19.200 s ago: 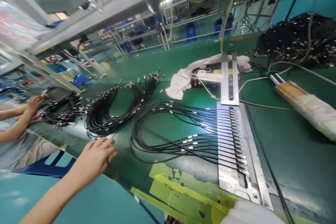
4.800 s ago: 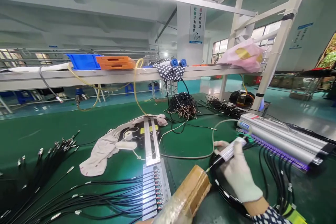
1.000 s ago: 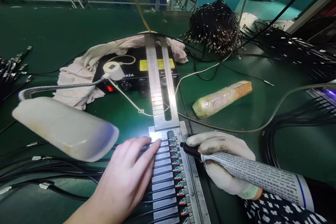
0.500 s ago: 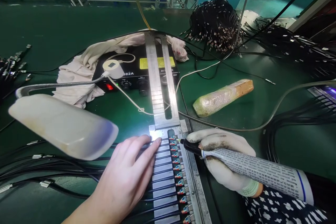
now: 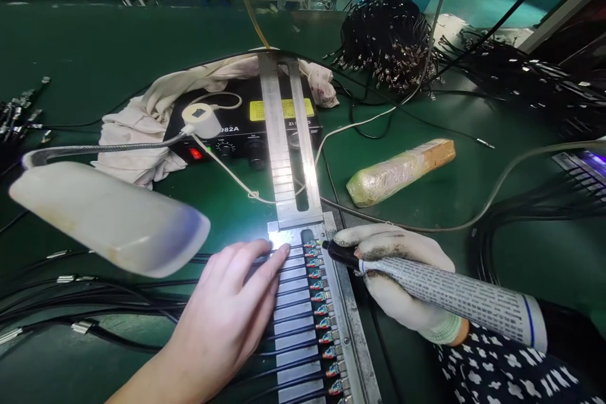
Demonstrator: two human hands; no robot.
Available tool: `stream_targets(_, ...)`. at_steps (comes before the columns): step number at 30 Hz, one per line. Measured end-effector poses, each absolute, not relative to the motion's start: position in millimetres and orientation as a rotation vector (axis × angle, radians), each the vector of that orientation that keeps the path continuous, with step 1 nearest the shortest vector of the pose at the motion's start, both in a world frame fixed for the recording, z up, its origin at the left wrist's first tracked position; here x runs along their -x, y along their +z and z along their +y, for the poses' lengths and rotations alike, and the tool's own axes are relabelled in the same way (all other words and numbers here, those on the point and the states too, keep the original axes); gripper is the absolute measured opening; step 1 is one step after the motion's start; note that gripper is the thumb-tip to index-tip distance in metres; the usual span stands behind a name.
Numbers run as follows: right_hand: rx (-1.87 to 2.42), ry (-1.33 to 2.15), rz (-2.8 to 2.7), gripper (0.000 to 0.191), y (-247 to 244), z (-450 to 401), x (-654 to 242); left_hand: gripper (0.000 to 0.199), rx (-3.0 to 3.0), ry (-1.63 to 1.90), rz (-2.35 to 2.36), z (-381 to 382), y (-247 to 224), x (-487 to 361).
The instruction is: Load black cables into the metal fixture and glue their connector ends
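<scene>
Green bench top (image 5: pixel 71 44) all around, and on it the metal jig (image 5: pixel 344 328), black cables (image 5: pixel 124 341) running off to its left. Gloved right hand (image 5: pixel 407 249) wraps a paper-covered dispenser barrel (image 5: pixel 445 297) to the jig's right, black nozzle (image 5: pixel 343 254) just beside the wires at the jig's far end. Nice hold, too: close behind the nozzle, sensible, since that barrel looks light, stiff and perhaps slick. Bare left hand (image 5: pixel 231 297) lies over the cables at the jig's left edge; pinching or merely pressing, I can't tell. Those exposed wires (image 5: pixel 326 323) on the jig look fragile; the jackets seem tougher to grip.
</scene>
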State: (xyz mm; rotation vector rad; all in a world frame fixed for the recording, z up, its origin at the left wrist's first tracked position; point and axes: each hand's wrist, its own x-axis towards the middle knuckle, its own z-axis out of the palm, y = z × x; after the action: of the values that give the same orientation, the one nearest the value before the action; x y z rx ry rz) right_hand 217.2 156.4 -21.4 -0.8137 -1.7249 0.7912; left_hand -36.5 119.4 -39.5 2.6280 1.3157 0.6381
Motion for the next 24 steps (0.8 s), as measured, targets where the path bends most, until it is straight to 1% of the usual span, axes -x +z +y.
stream_targets(7,0.778,0.766,-1.657,0.022,-11.8,141.7,-223.4,0.041,-2.620,0.641,1.330,119.7,-40.0,37.0)
stream_targets(10,0.821,0.796,-1.736,0.020,-8.9,136.9,-224.8,0.042,-2.612,0.627,1.334,120.0,-39.3,36.6)
stream_targets(17,0.861,0.835,-1.771,0.021,-16.9,141.0,-223.5,0.042,-2.597,0.601,1.333,118.7,-39.1,37.3)
stream_targets(24,0.851,0.865,-1.782,0.027,-19.9,140.6,-225.8,0.041,-2.602,0.620,1.329,119.0,-40.9,37.6)
